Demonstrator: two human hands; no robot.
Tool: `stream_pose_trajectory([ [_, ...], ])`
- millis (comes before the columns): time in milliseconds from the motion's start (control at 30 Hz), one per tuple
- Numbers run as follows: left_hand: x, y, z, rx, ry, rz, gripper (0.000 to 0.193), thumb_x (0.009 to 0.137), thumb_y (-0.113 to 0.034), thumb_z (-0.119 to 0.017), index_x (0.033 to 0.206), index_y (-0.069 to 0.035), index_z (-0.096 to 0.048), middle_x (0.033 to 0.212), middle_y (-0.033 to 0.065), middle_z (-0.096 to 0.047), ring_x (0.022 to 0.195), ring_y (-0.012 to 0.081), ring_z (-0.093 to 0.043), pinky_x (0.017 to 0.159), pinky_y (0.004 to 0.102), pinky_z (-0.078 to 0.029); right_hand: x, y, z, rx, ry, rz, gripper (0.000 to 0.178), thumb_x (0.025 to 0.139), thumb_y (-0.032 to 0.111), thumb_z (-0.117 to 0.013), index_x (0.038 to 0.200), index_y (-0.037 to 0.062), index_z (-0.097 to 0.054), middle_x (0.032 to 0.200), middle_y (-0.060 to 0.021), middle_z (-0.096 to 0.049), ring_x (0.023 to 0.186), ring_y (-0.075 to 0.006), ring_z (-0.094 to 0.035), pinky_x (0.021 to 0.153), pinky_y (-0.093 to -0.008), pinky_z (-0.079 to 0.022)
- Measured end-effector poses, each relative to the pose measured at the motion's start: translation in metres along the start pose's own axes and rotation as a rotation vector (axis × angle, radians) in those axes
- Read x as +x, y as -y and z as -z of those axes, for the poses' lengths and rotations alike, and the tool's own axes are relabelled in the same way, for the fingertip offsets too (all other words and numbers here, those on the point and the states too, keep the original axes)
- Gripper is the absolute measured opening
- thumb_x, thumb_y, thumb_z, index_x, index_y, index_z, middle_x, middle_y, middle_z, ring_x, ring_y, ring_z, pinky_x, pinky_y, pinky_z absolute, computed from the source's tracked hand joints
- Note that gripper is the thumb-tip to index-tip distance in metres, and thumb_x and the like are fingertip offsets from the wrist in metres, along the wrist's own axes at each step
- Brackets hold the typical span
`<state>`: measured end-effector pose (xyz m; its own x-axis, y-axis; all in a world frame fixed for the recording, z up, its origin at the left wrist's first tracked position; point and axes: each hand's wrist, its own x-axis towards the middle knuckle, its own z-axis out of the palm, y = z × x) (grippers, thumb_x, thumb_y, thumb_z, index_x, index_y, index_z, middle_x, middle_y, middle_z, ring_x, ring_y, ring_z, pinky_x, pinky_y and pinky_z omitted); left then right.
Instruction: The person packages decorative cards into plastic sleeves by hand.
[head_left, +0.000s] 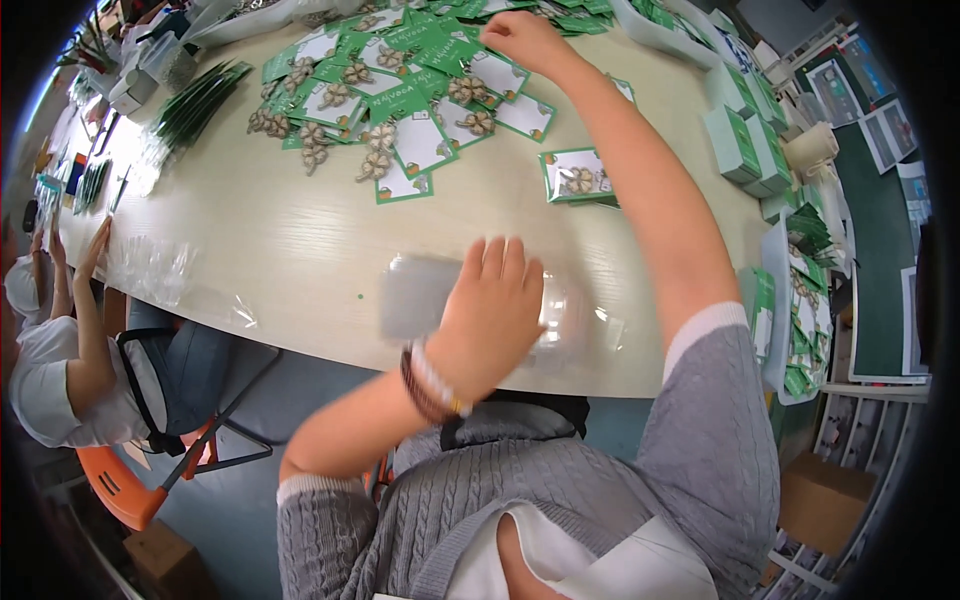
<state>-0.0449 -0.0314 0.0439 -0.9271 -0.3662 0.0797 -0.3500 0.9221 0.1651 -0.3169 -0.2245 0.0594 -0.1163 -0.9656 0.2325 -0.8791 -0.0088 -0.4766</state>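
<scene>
My left hand (492, 310) lies flat, fingers stretched out, over clear plastic bags (415, 297) near the front edge of the table. At the far side, my right hand (528, 42) reaches over a heap of green and white cards (425, 142). Its fingers are curled and closed; what they hold, if anything, is hidden. Beige flower-shaped charms (467, 90) lie on and among the cards. Beside my right forearm sits a small stack of cards (560, 160) in clear wrapping, a charm on top, partly covered by the arm.
Green boxes (733, 145) and a bin of packed cards (780, 300) line the right side. Dark green strips (197, 105) lie at the left, with loose clear bags (155, 265) below them. A co-worker (70, 370) sits at the left on an orange chair (120, 490).
</scene>
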Motion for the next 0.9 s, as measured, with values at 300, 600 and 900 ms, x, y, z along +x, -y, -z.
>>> stream_pose_trajectory([
  [300,-0.043,-0.01,-0.022,-0.089,-0.128,0.079,0.062,0.077,-0.036,-0.069,0.125,-0.003,-0.05,0.137,0.0164,-0.044,0.13,0.032,-0.039,0.108,0.0463,-0.03,0.051,0.034,-0.04,-0.59,0.263,-0.093,0.086,0.068,0.058,-0.074,0.129,0.005,-0.045,0.116,-0.0157,-0.062,0.106,-0.0295,-0.062,0.084,-0.0439,-0.051],
  [600,-0.046,-0.004,-0.024,-0.38,-0.259,0.09,0.027,0.082,-0.015,-0.066,0.109,-0.01,-0.064,0.127,0.0085,-0.056,0.126,0.0291,-0.046,0.108,0.0483,-0.029,0.032,0.039,-0.006,-0.647,0.165,-0.019,0.034,0.074,0.034,-0.071,0.089,0.0029,-0.069,0.087,-0.0159,-0.069,0.081,-0.0325,-0.067,0.074,-0.0433,-0.052],
  [900,-0.043,-0.004,-0.026,-0.66,-0.434,0.212,0.007,0.08,-0.009,-0.068,0.086,-0.012,-0.07,0.102,0.0035,-0.069,0.11,0.0252,-0.06,0.108,0.0476,-0.029,-0.039,0.097,0.082,-0.199,0.216,-0.128,0.02,0.08,0.015,-0.055,0.08,-0.003,-0.064,0.077,-0.0166,-0.066,0.068,-0.0297,-0.068,0.063,-0.0422,-0.053],
])
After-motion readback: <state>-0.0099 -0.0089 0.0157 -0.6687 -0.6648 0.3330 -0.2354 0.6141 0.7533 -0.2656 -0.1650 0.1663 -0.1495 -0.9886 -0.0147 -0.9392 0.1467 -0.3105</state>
